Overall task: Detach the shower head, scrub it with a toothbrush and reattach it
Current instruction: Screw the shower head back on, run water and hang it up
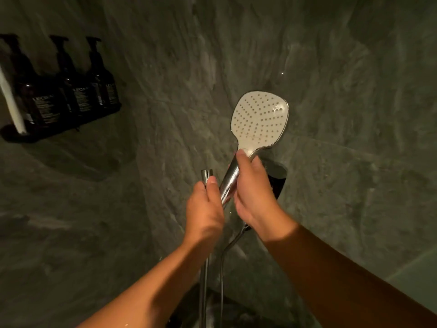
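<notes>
A hand shower head with a white nozzle face and a chrome handle stands tilted before the grey stone wall, its face turned toward me. My right hand grips the chrome handle, thumb up near the base of the head. My left hand grips the top of a chrome vertical rail just left of the handle. A chrome hose runs down from below my right hand. No toothbrush is in view.
Three dark pump bottles stand in a black wall holder at the upper left. A dark wall fitting sits behind my right hand. Grey stone walls surround the spot on all sides.
</notes>
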Available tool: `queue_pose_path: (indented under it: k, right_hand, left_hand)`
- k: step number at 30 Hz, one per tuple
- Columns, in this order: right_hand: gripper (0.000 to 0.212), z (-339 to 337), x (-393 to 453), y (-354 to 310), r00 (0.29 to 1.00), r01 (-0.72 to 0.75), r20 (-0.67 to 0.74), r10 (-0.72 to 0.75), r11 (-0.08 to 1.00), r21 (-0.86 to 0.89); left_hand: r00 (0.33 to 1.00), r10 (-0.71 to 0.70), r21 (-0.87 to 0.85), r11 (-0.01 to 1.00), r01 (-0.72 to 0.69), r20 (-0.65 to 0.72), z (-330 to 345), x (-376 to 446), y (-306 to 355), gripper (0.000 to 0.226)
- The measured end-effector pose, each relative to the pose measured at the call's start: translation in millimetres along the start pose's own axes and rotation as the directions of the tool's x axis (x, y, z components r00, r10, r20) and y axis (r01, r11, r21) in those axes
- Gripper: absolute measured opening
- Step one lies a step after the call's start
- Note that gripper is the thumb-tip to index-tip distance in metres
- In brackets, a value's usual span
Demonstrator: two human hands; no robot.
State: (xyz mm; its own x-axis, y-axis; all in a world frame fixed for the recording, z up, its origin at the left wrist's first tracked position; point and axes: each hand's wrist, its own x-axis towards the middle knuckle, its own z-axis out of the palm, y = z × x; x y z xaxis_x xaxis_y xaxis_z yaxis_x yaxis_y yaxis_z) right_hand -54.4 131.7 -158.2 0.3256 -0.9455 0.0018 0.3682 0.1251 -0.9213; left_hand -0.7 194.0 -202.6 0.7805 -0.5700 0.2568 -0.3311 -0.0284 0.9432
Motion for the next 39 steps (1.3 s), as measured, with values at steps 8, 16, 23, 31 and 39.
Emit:
queue_pose_path:
  k: [8, 16, 23, 31, 39]
  right_hand:
    - [0.010, -11, -12, -26, 0.971, -0.013, 0.233, 0.053, 0.985, -0.171]
    - [0.007, 16, -2, -109, 0.883, 0.076, 0.469, -0.002, 0.987, -0.138]
    - [0.009, 43, -7, -132, 0.796, 0.151, 0.604, -0.035, 0.978, -0.142]
    - [0.009, 47, -4, -138, 0.766, 0.176, 0.642, -0.026, 0.970, -0.170]
    - [0.008, 44, 2, -142, 0.754, 0.213, 0.655, -0.048, 0.961, -0.174]
  left_hand:
    - [0.973, 0.105, -0.050, 0.994, -0.096, 0.207, -28, 10, 1, 0.029]
    - [0.813, 0.222, -0.370, 0.929, -0.008, 0.539, -63, 10, 10, 0.025]
    - [0.719, 0.265, -0.409, 0.912, 0.029, 0.642, -87, 11, 41, 0.035]
    - [0.691, 0.281, -0.451, 0.889, 0.073, 0.666, -94, 17, 50, 0.032]
    - [0.700, 0.322, -0.465, 0.885, 0.017, 0.638, -84, 24, 53, 0.031]
